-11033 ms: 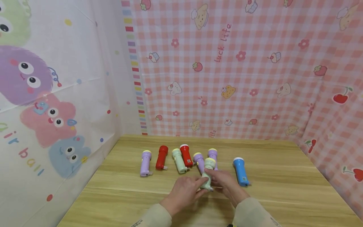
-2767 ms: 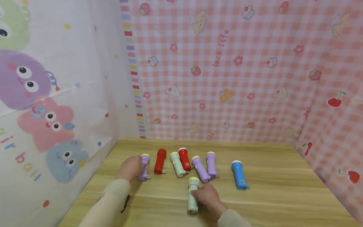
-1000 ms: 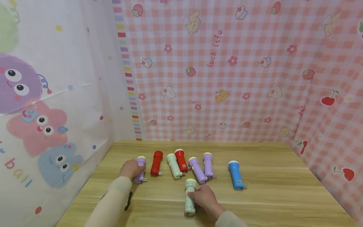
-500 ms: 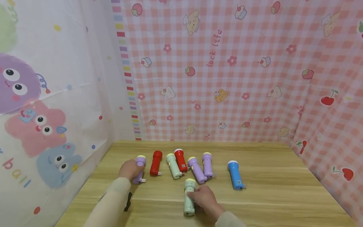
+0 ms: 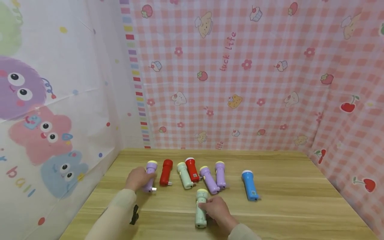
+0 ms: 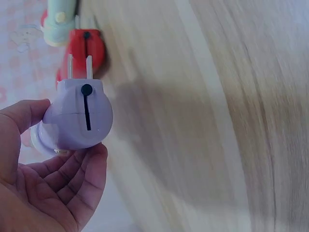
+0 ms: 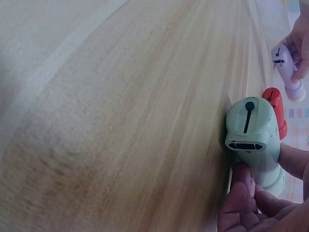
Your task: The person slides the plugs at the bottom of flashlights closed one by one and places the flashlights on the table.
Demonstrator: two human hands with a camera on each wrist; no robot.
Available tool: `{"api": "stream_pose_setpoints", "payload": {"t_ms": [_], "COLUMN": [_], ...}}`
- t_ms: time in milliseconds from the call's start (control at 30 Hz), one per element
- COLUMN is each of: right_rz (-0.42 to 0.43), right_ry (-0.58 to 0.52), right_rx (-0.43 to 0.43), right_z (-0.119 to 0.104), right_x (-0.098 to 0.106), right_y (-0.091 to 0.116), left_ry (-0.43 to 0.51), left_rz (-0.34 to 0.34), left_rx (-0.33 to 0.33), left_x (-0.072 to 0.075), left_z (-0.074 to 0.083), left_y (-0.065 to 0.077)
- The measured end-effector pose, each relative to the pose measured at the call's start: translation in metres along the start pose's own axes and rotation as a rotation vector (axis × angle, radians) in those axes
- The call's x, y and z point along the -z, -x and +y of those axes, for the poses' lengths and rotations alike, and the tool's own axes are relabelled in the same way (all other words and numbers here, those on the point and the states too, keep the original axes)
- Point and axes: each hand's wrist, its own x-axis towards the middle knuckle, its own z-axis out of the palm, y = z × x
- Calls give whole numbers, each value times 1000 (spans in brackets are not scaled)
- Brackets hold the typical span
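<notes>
Your left hand point(image 5: 139, 179) pinches the leftmost purple flashlight point(image 5: 151, 166) between thumb and fingers, and your right hand point(image 5: 218, 208) grips the near green flashlight point(image 5: 200, 216) by its right side. The purple one is at the far left of the table point(image 5: 288, 203) and seems a little raised; the green one is near the middle, on the near side. Both look like hard, smooth plastic, so I judge them light and stiff, but possibly slippery — and such a round body could roll. The better place for holding is the narrow body, below the wide head. Please keep fingers away from the purple one's metal prongs point(image 6: 90, 67), which stick out and may bend or catch. The left red flashlight point(image 5: 166, 171) is just beside it on the right, so that side is tight. On the left, the table edge meets the white cloth point(image 5: 99, 73). More room is on the near side between your hands, and at the right — past the blue flashlight point(image 5: 250, 186).
</notes>
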Motion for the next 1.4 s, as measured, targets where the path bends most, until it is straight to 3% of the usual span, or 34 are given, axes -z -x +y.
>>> {"api": "stream_pose_setpoints", "payload": {"t_ms": [167,500,1000,1200,1400], "right_rz": [5,12,-16,-20,-24], "right_ry": [-8,-13,-44,-53,-80], "right_rx": [26,42,12,19,21], "right_z": [1,4,4,4,4], "right_x": [-1,-2,0,-1,-1], "right_y": [1,0,-1,-2,-2], "left_ry": [69,109,264,313,387], "left_rz": [2,10,-22,-10,-26], "left_rx": [-12,-95,-108,-131,-107], "left_x": [1,-8,-19,-24,-29], "left_z": [13,43,75,83,88], "left_y": [7,15,33,38,40]}}
